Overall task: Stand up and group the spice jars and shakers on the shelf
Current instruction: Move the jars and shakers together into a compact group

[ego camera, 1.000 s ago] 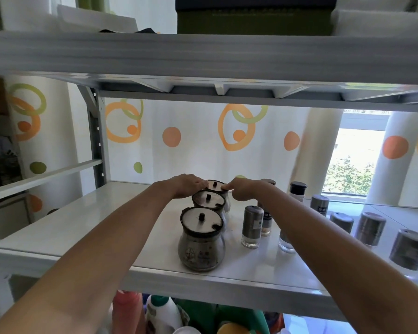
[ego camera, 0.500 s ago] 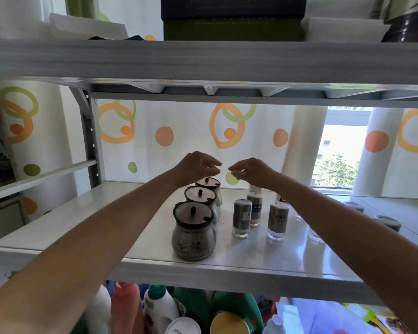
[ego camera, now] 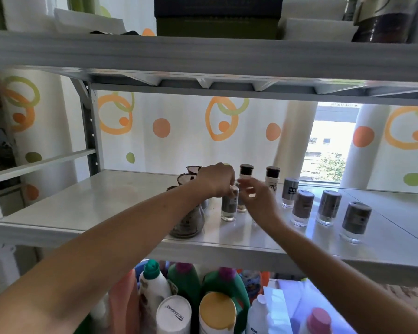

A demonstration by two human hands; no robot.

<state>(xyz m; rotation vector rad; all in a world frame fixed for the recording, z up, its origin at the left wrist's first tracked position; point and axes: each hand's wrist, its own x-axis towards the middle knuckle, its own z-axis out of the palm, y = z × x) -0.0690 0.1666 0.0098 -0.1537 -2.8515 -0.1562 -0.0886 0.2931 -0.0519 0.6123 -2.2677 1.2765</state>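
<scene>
Three round lidded spice jars stand in a row on the white shelf (ego camera: 106,201); my left forearm hides most of the front jar (ego camera: 188,222). My left hand (ego camera: 216,180) curls its fingers over the top of a grey shaker (ego camera: 229,208) just right of the jars. My right hand (ego camera: 257,197) hovers beside it with spread fingers, blurred, holding nothing. Behind them stand two black-capped bottles (ego camera: 246,171). Several grey-topped shakers (ego camera: 328,207) stand upright, spaced out to the right.
The upper shelf (ego camera: 203,56) hangs low overhead with boxes on it. A grey upright post (ego camera: 89,131) stands at the back left. Detergent bottles (ego camera: 152,285) crowd the level below. A patterned curtain and a window lie behind.
Both hands have moved right and down, from above the lidded jars to the shakers. My left hand has closed over a shaker's top; my right hand has opened its fingers.
</scene>
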